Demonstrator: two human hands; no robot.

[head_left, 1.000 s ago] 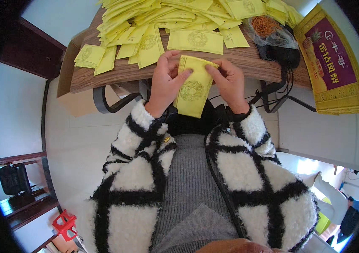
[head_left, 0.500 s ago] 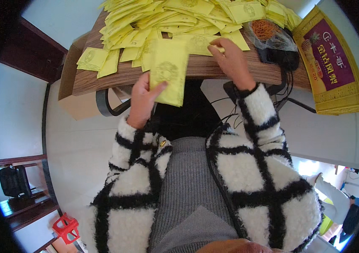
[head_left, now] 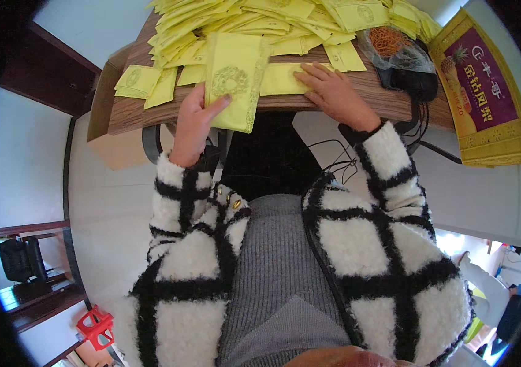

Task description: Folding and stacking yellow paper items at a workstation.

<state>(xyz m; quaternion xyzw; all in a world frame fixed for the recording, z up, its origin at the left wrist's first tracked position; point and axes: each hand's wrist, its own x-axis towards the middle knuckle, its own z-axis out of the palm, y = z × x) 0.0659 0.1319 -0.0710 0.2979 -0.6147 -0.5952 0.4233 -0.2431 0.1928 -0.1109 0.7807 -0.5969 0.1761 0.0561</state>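
Observation:
My left hand (head_left: 192,128) grips the lower left of a yellow printed packet (head_left: 233,76), thumb across its front. The packet stands tilted over the front edge of the wooden desk (head_left: 389,101). To its right, my right hand (head_left: 341,98) lies flat with fingers spread on another yellow packet (head_left: 280,79) that rests sideways on the desk. Part of that packet is hidden by the hand and by the held packet. Beyond both hands spreads a large heap of similar yellow packets (head_left: 242,25).
A clear bag of orange rubber bands (head_left: 389,43) sits at the desk's right, beside a black object. Further right stands a yellow and purple carton (head_left: 480,92). Cables (head_left: 347,168) hang below the desk; a cardboard box (head_left: 113,153) is at the left, a red stool (head_left: 95,327) lower left.
My left hand has moved up and left with the packet, bringing it over the desk edge. My right hand has gone from curled fingers to lying flat on the packet on the desk.

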